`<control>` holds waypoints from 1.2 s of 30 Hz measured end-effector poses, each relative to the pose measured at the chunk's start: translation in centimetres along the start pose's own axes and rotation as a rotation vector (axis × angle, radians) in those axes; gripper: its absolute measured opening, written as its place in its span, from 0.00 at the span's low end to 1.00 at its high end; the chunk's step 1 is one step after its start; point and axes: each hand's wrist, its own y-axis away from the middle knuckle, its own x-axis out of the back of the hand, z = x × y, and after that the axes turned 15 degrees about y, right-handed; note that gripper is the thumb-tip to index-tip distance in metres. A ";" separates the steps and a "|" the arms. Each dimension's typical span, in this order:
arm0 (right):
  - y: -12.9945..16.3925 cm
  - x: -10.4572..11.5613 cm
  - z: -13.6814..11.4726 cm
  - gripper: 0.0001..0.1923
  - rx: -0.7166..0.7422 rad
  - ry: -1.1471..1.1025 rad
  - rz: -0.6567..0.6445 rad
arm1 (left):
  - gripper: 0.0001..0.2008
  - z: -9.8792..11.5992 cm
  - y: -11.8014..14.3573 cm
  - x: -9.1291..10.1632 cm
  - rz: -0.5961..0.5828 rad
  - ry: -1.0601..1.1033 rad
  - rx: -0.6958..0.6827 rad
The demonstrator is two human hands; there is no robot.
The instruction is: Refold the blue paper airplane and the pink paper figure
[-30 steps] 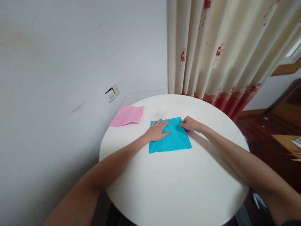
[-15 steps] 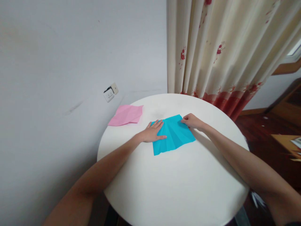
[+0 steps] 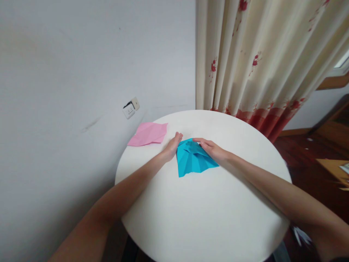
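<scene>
A creased blue sheet, paper or thin cloth, lies on a white round table. Its far part is pushed up into a raised fold, while the near part spreads in fan-like creases. My left hand stands on its side against the sheet's left edge, fingers stretched out. At the far right edge, my right hand touches the sheet with its fingers extended. The sheet sits between my two hands, and its far edge is partly hidden.
A pink sheet lies at the table's back left, near the wall and its socket. Behind the table on the right hangs a flowered curtain. A wooden surface with papers stands to the far right.
My left hand has gone from lying flat on the sheet to standing at its left edge. My right hand has moved left, and the sheet, flat before, is now bunched up and narrower.
</scene>
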 end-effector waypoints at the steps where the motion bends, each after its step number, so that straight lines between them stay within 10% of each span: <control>1: -0.1 -0.7 0.3 0.34 0.010 -0.003 0.018 | 0.40 0.0 0.1 0.0 -0.008 -0.004 -0.001; 8: -0.4 -1.5 0.7 0.28 0.047 0.364 0.179 | 0.27 -0.6 0.1 0.2 -0.021 -0.248 -0.184; 15: 1.4 1.0 -0.4 0.40 -0.282 0.952 -0.100 | 0.21 -0.9 0.3 1.4 -0.198 -0.725 -0.398; 21: 0.6 4.4 0.3 0.07 -0.478 1.017 -0.017 | 0.20 0.1 1.4 1.0 -0.242 -0.830 -0.428; 29: 0.2 6.5 0.6 0.14 -0.494 0.984 0.164 | 0.24 0.2 2.4 -0.4 -0.598 -0.754 -0.534; 36: 0.5 5.3 -1.3 0.14 -0.490 1.149 0.175 | 0.27 0.0 4.0 -2.1 -0.514 -1.011 -0.592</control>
